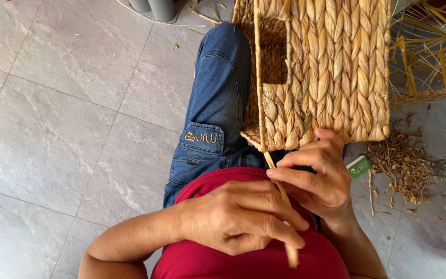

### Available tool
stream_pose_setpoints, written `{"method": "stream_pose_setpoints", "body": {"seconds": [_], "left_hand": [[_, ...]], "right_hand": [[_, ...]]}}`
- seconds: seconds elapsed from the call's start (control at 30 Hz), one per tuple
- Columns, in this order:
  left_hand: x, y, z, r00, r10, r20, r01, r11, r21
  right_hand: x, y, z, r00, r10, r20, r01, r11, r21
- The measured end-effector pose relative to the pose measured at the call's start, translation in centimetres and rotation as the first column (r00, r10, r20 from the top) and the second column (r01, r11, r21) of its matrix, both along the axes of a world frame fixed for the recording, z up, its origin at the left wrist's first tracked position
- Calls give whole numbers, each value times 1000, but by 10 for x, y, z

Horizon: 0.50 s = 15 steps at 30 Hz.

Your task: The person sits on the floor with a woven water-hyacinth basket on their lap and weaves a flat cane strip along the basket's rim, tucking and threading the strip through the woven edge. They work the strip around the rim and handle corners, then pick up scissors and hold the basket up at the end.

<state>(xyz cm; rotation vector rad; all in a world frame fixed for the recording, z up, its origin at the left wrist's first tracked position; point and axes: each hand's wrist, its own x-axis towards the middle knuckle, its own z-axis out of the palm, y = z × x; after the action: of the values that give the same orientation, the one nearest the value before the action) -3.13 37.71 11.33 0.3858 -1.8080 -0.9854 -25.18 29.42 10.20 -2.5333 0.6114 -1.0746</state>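
Woven basket (331, 67), tan braided fibre w/ rectangular frame, rests tilted on the lap, one corner pointing toward the body. A thin straw strand (285, 199) runs from that corner down, approx. straight, pale yellow.

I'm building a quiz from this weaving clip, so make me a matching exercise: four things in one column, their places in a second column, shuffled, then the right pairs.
Things:
1. woven basket
2. fibre strand
3. pile of fibre scraps
4. green tag

Places:
A. on the tiled floor, at the right of the picture
B. pinched between the left hand and the right hand
C. resting on the lap, against the jeans
D. just right of the right hand, near the basket's lower corner

Pairs: 1-C, 2-B, 3-A, 4-D
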Motion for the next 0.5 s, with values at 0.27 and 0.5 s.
{"method": "stream_pose_setpoints", "body": {"seconds": [0.27,0.5], "left_hand": [[1,-6,-40,843,537,28,-479,727,492],[-16,-13,-52,729,682,52,-678,709,194]], "right_hand": [[-15,2,-11,990,-99,100,89,991,95],[-11,2,-9,982,-66,179,47,993,109]]}}
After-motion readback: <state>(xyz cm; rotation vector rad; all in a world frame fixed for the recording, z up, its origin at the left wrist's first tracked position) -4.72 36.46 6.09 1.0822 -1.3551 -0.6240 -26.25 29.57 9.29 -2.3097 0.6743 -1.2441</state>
